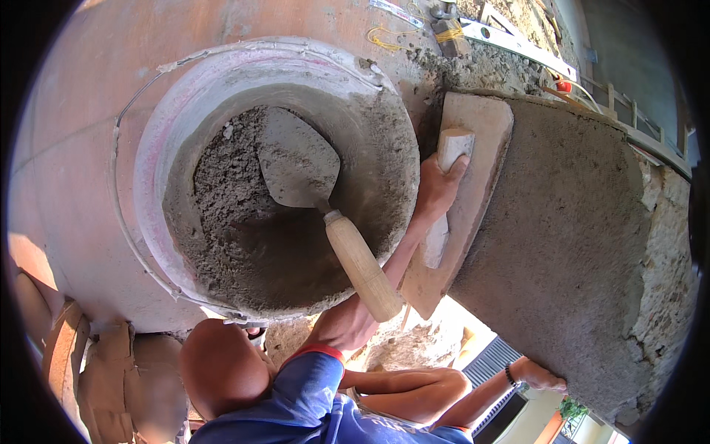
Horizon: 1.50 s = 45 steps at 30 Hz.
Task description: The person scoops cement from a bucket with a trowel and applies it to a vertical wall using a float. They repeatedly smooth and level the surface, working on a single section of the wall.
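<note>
My left hand (440,189) is wrapped around the handle of a long wooden plastering float (473,192), which stands steeply tilted against a fresh grey mortar surface (555,222). Left of it is a white bucket (159,159) with a wire handle, part filled with grey mortar (225,185). A pointed trowel (299,159) lies in the bucket, its blade on the mortar and its wooden grip over the rim above my left forearm. My right hand (540,375), a dark bead bracelet at its wrist, rests with fingers stretched out at the mortar's lower edge.
A spirit level (518,50) lies at the far right, near a yellow string (388,38) and a small block wound with string (452,41). Rough broken masonry (665,251) borders the mortar. Torn cardboard (107,377) is at the lower left, near my bent knee.
</note>
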Available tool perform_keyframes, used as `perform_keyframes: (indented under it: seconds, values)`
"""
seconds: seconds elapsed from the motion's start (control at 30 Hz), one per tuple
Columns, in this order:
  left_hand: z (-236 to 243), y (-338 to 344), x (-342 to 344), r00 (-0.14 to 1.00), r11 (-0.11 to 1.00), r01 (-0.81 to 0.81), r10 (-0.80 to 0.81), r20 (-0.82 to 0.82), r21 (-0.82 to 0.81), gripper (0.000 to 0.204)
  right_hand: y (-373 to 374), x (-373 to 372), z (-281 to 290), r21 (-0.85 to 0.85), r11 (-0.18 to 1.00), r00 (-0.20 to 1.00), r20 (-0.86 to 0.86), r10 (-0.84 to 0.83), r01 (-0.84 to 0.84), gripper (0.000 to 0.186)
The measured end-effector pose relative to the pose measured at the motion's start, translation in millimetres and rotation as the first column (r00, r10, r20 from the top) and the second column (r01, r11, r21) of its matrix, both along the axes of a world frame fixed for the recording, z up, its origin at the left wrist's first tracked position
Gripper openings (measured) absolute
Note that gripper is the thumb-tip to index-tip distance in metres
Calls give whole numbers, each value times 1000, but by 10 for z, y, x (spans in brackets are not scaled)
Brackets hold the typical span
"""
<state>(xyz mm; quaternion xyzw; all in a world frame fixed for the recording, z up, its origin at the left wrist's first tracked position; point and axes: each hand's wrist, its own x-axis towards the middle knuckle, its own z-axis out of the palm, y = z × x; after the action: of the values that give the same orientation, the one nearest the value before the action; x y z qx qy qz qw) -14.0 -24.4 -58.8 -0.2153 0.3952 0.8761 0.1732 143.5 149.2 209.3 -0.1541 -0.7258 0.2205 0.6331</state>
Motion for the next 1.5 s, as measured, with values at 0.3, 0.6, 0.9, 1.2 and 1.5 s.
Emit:
perform_keyframes:
  seconds: [0.3, 0.6, 0.9, 1.2, 1.5]
  values:
    - [20, 79, 104, 991, 991, -129, 129, 23, 21, 30, -56, -48, -9, 26, 999, 999, -12, -41, 41, 74]
    - [142, 179, 134, 981, 971, -188, 178, -82, -149, 36, -108, -50, -4, 36, 999, 999, 21, -36, 35, 72]
    - [-17, 316, 686, 987, 994, -111, 109, 120, 7, 30, -1, -87, -17, 71, 993, 996, 10, 93, -93, 66]
    - [1212, -227, 289, 950, 970, 124, -178, -258, -211, 50, -46, -43, 4, 36, 998, 998, 39, 58, -59, 58]
    - [1039, 14, -20, 971, 990, -68, 37, -238, -123, 43, 106, 61, 4, 64, 988, 990, 29, 141, -143, 62]
